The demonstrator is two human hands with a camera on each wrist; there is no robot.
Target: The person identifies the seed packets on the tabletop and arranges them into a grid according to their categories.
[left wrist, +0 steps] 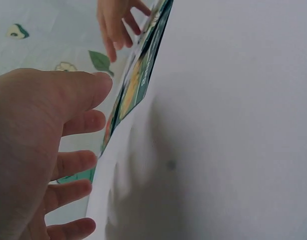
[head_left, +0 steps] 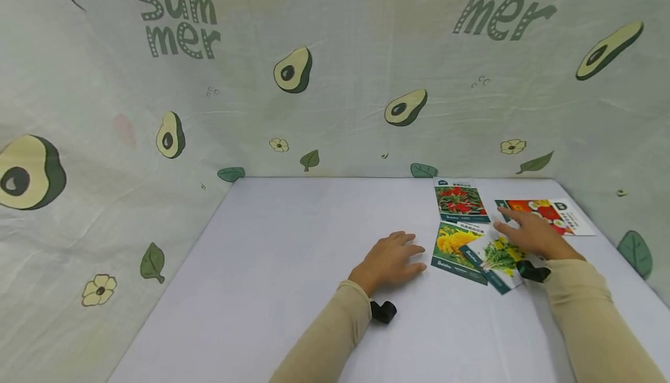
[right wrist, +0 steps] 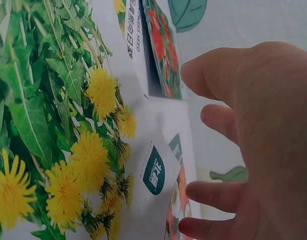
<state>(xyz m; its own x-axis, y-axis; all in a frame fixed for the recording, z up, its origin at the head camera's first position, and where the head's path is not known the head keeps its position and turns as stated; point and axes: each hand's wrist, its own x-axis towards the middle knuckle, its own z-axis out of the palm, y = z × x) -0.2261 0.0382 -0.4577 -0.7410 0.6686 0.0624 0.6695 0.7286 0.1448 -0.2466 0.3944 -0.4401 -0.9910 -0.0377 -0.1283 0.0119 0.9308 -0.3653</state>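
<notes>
Four flat seed packets lie at the right of the white table. A dandelion packet [head_left: 498,258] sits slantwise across the corner of a yellow-flower packet [head_left: 454,242]. Behind them is a packet with red blooms [head_left: 460,201]; to its right, a red-pictured packet [head_left: 574,220] lies sideways, partly hidden by my right hand [head_left: 539,237]. That hand hovers over the dandelion packet, fingers spread and nothing in its grasp. My left hand [head_left: 388,262], also with spread fingers and holding nothing, is just left of the yellow-flower packet. Dandelion blossoms [right wrist: 88,155] fill much of the right wrist view.
The white table [head_left: 272,267] runs back to a hanging cloth [head_left: 335,127] printed with avocados and leaves, which also borders both sides. Each wrist wears a small black device, one by the left sleeve [head_left: 335,330], one by the right sleeve [head_left: 581,290].
</notes>
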